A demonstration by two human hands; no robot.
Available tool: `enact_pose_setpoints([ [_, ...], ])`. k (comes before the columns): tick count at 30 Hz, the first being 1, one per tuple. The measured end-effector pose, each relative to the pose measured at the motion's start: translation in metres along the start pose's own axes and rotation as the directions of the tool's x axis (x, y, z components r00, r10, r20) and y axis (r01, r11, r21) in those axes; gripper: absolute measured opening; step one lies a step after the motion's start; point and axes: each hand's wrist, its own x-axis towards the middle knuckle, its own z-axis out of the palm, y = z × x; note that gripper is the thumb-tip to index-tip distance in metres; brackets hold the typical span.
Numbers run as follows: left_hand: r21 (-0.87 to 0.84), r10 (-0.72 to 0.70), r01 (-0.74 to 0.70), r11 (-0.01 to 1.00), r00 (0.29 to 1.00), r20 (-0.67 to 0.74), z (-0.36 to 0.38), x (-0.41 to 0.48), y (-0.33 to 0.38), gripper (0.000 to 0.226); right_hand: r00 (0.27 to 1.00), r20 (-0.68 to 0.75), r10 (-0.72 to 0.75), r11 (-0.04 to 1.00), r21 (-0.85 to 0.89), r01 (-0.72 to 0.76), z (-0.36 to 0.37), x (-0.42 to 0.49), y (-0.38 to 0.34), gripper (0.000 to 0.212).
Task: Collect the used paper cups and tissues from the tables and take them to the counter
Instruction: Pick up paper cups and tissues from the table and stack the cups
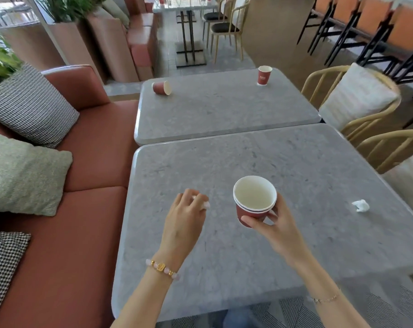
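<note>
Red nested paper cups (248, 212) sit in the right grip (275, 224); the left grip (184, 217) pinches a crumpled white tissue (206, 205) that a loose hold could drop.

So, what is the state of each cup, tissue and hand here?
Stacked cups: two nested, upright, empty, held by right hand.
Held tissue: crumpled, gripped by left hand.
Loose tissue: crumpled, lying on near table.
Tipped cup: on its side, far table.
Standing cup: upright, far table.
</note>
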Motion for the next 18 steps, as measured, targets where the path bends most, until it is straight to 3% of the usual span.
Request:
enact_pose_setpoints([
  [7,-0.104,0.215,-0.211,0.972,0.976,0.026,-0.006,-0.024,0.040,0.014,0.977,-0.210,0.032,0.999,-0.005,-0.034,-0.021,-0.067,0.000,0.070],
  [18,-0.238,0.451,-0.416,0.877,0.885,0.114,0.019,-0.045,0.120,0.017,0.888,-0.459,0.022,0.999,-0.027,-0.039,-0.099,-0.152,-0.014,0.059],
])
